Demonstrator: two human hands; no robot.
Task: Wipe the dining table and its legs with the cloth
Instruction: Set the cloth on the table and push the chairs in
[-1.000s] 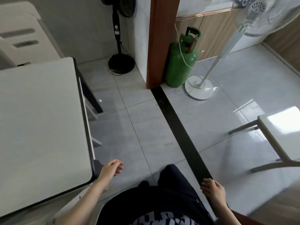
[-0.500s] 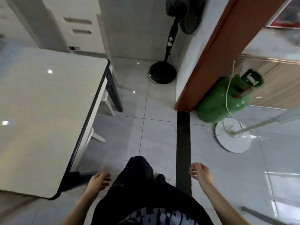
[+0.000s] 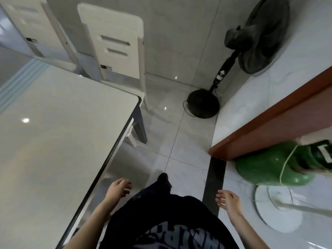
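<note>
The white dining table [image 3: 53,141] with a dark rim fills the left of the view. One dark table leg [image 3: 141,126] shows below its far right corner. My left hand [image 3: 117,190] hangs beside the table's right edge, fingers loosely curled and holding nothing. Above the floor to the right of my dark trousers, my right hand [image 3: 229,201] is open with fingers apart. No cloth is in view.
Two white chairs [image 3: 116,44] stand behind the table. A black pedestal fan [image 3: 203,103] is in the far corner. A brown door frame [image 3: 269,123], a green gas cylinder [image 3: 274,168] and a white fan base [image 3: 280,212] are on the right.
The view has swung left and forward along the table's right side. The chairs have come into view, and the cylinder and white fan have slid to the right edge. Both hands stay empty.
</note>
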